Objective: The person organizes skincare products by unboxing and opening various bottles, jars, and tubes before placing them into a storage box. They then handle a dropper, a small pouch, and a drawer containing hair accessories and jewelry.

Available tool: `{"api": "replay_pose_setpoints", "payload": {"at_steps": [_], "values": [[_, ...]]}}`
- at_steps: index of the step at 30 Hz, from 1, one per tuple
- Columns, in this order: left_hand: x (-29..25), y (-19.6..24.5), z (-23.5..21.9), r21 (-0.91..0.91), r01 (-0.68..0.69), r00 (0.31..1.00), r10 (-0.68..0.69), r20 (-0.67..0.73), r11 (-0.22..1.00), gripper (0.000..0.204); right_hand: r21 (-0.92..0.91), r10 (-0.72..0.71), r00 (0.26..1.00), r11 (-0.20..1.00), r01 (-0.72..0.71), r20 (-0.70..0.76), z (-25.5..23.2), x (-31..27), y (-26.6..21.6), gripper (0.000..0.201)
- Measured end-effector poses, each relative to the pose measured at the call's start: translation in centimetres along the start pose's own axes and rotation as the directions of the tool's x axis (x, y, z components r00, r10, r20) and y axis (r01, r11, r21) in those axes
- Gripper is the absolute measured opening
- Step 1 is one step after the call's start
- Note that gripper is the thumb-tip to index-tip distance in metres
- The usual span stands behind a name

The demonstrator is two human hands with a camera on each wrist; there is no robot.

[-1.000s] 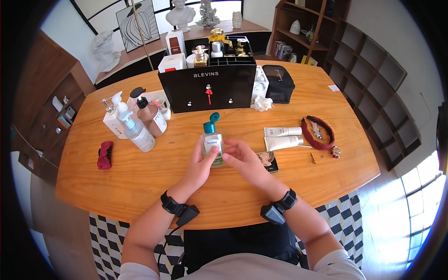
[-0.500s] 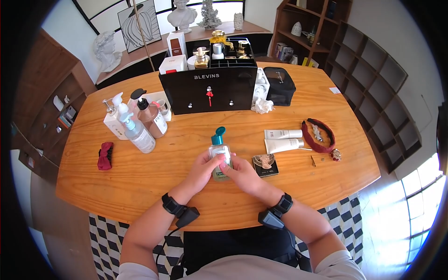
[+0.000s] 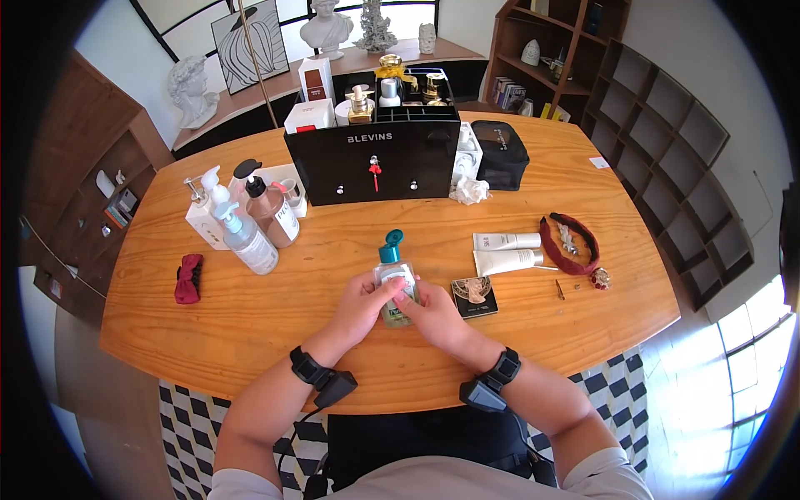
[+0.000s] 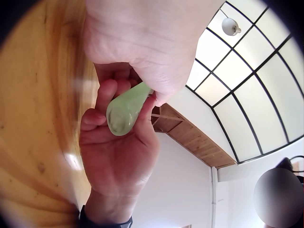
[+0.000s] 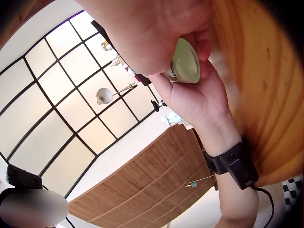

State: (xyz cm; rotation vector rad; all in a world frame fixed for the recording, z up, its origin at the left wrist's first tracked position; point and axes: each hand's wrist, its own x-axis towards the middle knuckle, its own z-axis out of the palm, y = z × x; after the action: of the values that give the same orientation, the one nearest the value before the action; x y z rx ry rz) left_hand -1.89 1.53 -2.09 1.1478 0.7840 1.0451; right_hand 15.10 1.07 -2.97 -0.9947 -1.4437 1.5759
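Note:
A clear green bottle (image 3: 394,315) with its teal flip cap (image 3: 391,247) standing up stays between both hands, above the front middle of the table. The left hand (image 3: 360,307) grips it from the left and the right hand (image 3: 437,315) from the right, thumbs over the front label. In the left wrist view the bottle's rounded base (image 4: 122,116) shows between curled fingers; the right wrist view shows the same base (image 5: 187,64) between the palms. The fingers behind the bottle are mostly hidden in the head view.
A black organizer (image 3: 375,162) stands at the back. Pump bottles (image 3: 252,243) and a red bow (image 3: 188,279) lie or stand left. On the right are two white tubes (image 3: 507,261), a headband (image 3: 581,259), a small black case (image 3: 475,298) and a black mesh bag (image 3: 499,155).
Both hands have brought the bottle nearer the body and slightly right since the first frame. The right hand has closed in around it; over the last half second little has moved.

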Motion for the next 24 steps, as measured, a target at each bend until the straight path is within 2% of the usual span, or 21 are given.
{"api": "replay_pose_setpoints", "payload": {"at_steps": [9, 11, 14, 17, 20, 23, 24], "values": [[0.0, -0.2, -0.4, 0.065, -0.016, 1.000, 0.016, 0.001, 0.998, 0.038, -0.029, -0.039, 0.999, 0.999, 0.038, -0.017, 0.1, 0.2, 0.8, 0.030], [0.1, -0.3, -0.3, 0.019, -0.021, 1.000, 0.022, -0.004, 1.000, 0.038, -0.061, -0.059, 0.998, 0.996, 0.059, -0.008, 0.0, 0.4, 1.1, 0.030], [0.2, -0.3, -0.3, -0.037, -0.055, 0.998, 0.054, -0.014, 0.998, 0.037, 0.059, -0.055, 0.998, 0.997, 0.054, 0.018, 0.4, 0.1, 0.2, 0.032], [0.1, 0.0, -0.5, -0.046, -0.100, 0.995, 0.101, 0.019, 0.994, 0.036, -0.029, -0.154, 0.977, 0.987, 0.160, 0.149, 0.1, 0.2, 0.0, 0.035], [-0.3, 0.6, -0.5, -0.005, -0.155, 0.987, 0.155, 0.051, 0.988, 0.035, 0.047, -0.160, 0.974, 0.987, 0.154, 0.160, 0.3, -0.4, -0.8, 0.036], [-0.7, 0.9, -0.5, 0.046, -0.208, 0.975, 0.203, 0.095, 0.977, 0.036, 0.057, -0.268, 0.959, 0.963, 0.264, 0.088, 0.7, -0.8, -1.4, 0.035], [-0.7, 1.0, -0.5, 0.060, -0.227, 0.969, 0.219, 0.114, 0.972, 0.036, 0.008, -0.282, 0.956, 0.959, 0.282, 0.081, 0.6, -0.7, -1.4, 0.035]]}}
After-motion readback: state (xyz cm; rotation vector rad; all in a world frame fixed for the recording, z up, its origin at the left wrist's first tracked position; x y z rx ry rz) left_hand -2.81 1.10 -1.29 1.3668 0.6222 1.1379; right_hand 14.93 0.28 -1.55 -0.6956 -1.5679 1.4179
